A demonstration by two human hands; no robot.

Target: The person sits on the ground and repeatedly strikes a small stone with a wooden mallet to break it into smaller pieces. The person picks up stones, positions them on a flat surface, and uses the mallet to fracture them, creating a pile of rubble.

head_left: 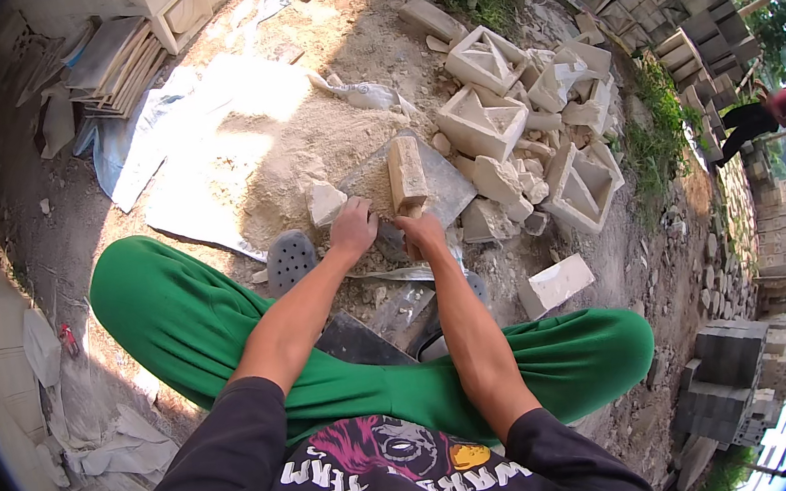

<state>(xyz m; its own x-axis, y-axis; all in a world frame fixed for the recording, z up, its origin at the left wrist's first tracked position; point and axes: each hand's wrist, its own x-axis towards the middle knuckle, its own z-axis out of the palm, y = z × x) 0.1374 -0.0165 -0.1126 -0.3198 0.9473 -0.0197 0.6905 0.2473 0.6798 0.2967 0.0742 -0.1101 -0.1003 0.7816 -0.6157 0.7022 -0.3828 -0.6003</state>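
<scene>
While the right hand (423, 232) is wrapped round the narrow near end of a tan mallet-shaped piece (407, 173), its blocky head points away from the person, over a dark grey slab (447, 190) on the ground. Grip looks closed; the fingers' far side is hidden.

Left hand (354, 228) is just left of it, fingers bent, near the slab's near-left edge. Can't tell how far it's closed or whether it has hold of anything. Pale stone chunk (324, 202) sits right beside those fingers; contact unclear.

Person is seated low, knees wide, green trousers (196, 319), both forearms reaching in between the knees. Grey perforated clog (292, 260) shows left of the left forearm.

Right of the slab: pale rubble (501, 181) and hollow square blocks with diagonal ribs, one (484, 121) near the slab, another (585, 187) further right. Pale rectangular block (557, 284) lies by itself nearer the right knee. Beyond the slab, crumpled whitish sheeting (367, 95) on dusty ground. Stacked boards (116, 68) far left. Another person (769, 113) at far right, well apart.
</scene>
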